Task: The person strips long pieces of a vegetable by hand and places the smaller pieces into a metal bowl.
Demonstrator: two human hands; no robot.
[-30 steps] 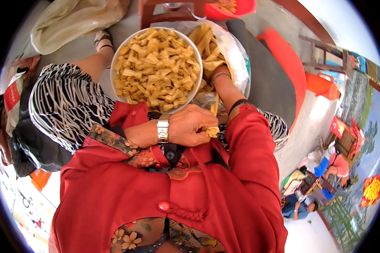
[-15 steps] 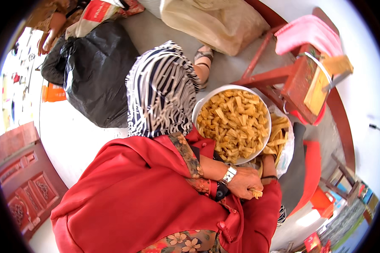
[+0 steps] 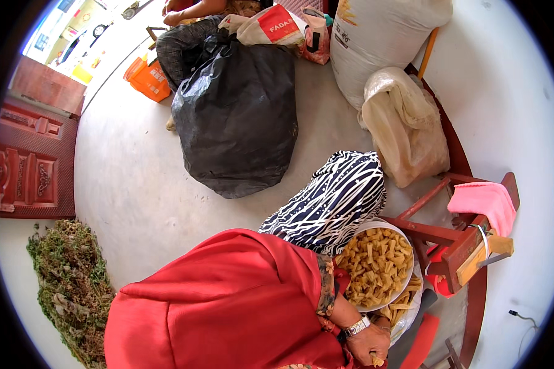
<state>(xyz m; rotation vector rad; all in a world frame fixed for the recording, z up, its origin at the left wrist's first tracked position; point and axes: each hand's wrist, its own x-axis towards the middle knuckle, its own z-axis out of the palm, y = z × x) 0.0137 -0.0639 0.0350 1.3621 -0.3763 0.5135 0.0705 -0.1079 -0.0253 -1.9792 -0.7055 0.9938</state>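
Note:
My left hand [image 3: 370,344], with a silver watch at the wrist, is closed in a fist. A small pale-yellow strip [image 3: 377,361] pokes out of its lower end. My right hand [image 3: 383,323] shows only in part behind it, at the edge of a white plastic bag [image 3: 414,312]; its fingers are hidden. Long yellow-brown dried strips [image 3: 405,301] lie in that bag. Just beyond the hands, a white basin [image 3: 410,270] is heaped with short cut yellow-brown pieces [image 3: 375,264].
A red wooden bench [image 3: 452,258] at right carries a pink cloth [image 3: 486,203] and a tied-on wooden block [image 3: 474,261]. Ahead are a black plastic bag [image 3: 237,123], a beige sack [image 3: 406,129] and a white sack [image 3: 381,49]. Dried plants [image 3: 71,289] lie at left. Another person's arm [image 3: 197,9] shows at the top.
The view has swung, so the basin and hands appear lower and the black bag more fully. My left hand keeps the strip piece. My right hand is still by the plastic bag.

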